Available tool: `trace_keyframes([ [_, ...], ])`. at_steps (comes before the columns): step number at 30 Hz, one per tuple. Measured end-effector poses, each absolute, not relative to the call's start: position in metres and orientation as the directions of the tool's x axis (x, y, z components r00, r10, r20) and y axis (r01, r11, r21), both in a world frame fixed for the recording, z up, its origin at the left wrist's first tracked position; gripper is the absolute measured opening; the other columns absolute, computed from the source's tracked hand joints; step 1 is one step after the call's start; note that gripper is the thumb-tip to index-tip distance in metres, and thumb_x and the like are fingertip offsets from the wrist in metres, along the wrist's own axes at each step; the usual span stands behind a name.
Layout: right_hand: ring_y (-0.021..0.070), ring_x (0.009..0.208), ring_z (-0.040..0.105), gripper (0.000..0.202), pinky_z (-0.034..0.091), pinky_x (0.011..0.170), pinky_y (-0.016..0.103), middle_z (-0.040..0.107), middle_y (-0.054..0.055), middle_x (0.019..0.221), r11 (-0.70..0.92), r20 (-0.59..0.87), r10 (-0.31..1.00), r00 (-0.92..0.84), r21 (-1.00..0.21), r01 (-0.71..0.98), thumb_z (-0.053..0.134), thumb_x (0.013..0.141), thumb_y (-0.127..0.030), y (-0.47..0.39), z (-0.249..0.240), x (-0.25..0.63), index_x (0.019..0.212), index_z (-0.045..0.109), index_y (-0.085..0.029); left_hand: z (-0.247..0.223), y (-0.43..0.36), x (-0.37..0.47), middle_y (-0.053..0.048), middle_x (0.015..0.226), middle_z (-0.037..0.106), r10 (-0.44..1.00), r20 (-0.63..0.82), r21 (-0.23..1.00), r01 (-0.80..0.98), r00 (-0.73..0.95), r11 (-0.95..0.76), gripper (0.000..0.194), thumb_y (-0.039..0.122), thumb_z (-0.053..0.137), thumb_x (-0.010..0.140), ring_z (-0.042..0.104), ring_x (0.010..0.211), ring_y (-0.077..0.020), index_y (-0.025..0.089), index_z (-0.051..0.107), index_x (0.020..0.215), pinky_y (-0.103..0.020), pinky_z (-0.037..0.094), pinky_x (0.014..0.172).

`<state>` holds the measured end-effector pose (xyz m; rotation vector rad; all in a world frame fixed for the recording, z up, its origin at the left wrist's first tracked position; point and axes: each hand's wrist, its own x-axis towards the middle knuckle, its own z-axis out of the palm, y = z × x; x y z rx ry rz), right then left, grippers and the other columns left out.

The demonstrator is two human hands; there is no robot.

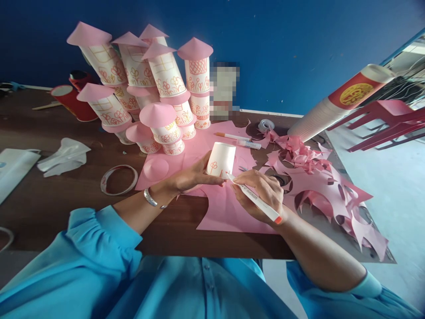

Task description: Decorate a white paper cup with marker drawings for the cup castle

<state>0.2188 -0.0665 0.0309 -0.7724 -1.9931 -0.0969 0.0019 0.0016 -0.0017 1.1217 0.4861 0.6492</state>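
My left hand is closed around a white paper cup, which is tilted over the pink paper. An orange-red flower and a few short strokes are drawn low on the cup's side. Between the fingers of my right hand is a white marker with an orange-red end, its tip at the cup near the strokes. Behind my left hand stand stacked paper-cup towers with pink cone roofs and drawn flowers. A loose pink paper cone lies beside my left wrist.
Two more markers lie behind the cup. Pink paper scraps cover the table's right side, below a long leaning stack of cups. A tape roll and crumpled white plastic lie left. A red stool stands beyond.
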Motion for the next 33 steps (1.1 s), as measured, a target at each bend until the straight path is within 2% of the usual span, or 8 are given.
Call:
trace_keyframes([
  [4,0.0154,0.064,0.077,0.013,0.059,0.057,0.025,0.081,0.000,0.083,0.792,0.826,0.464,-0.320,-0.226,0.567,0.071,0.102,-0.016,-0.0647,0.0312,0.2219,0.108,0.065,-0.025,-0.0057,0.0046,-0.0011,-0.009,0.115,0.074,0.677,0.015,0.903,-0.301,0.736,0.308,0.051,0.033,0.096,0.079,0.072,0.101,-0.0242,0.024,0.071,0.122,-0.039,0.062,0.087],
  [10,0.0148,0.064,0.077,0.011,0.059,0.058,0.024,0.081,0.001,0.083,0.791,0.835,0.455,-0.309,-0.219,0.571,0.071,0.103,-0.016,-0.0650,0.0311,0.2219,0.108,0.066,-0.024,-0.0095,0.0074,-0.0037,-0.009,0.109,0.076,0.664,0.015,0.891,-0.311,0.748,0.330,0.047,0.030,0.094,0.080,0.074,0.099,-0.0242,0.023,0.075,0.122,-0.040,0.063,0.088],
  [17,0.0150,0.066,0.078,0.012,0.061,0.059,0.025,0.080,0.000,0.083,0.798,0.829,0.454,-0.326,-0.216,0.563,0.070,0.104,-0.016,-0.0669,0.0299,0.2181,0.110,0.064,-0.024,-0.0065,0.0050,-0.0005,-0.007,0.111,0.074,0.682,0.035,0.910,-0.305,0.730,0.280,0.054,0.029,0.096,0.078,0.072,0.099,-0.0231,0.024,0.072,0.126,-0.036,0.061,0.083],
  [24,0.0145,0.066,0.077,0.013,0.062,0.060,0.025,0.079,0.000,0.082,0.814,0.811,0.464,-0.358,-0.230,0.533,0.069,0.104,-0.013,-0.0683,0.0277,0.2174,0.109,0.064,-0.023,-0.0005,0.0017,0.0025,-0.005,0.112,0.072,0.700,-0.032,0.925,-0.243,0.714,0.291,0.070,0.029,0.099,0.075,0.069,0.103,-0.0229,0.026,0.063,0.134,-0.037,0.059,0.088],
  [33,0.0137,0.066,0.077,0.014,0.061,0.062,0.023,0.080,0.001,0.084,0.804,0.788,0.479,-0.387,-0.216,0.554,0.071,0.102,-0.011,-0.0686,0.0272,0.2183,0.109,0.064,-0.021,-0.0024,0.0021,0.0016,-0.003,0.109,0.068,0.697,-0.076,0.941,-0.181,0.713,0.287,0.075,0.030,0.099,0.076,0.067,0.100,-0.0220,0.026,0.056,0.138,-0.037,0.057,0.086],
])
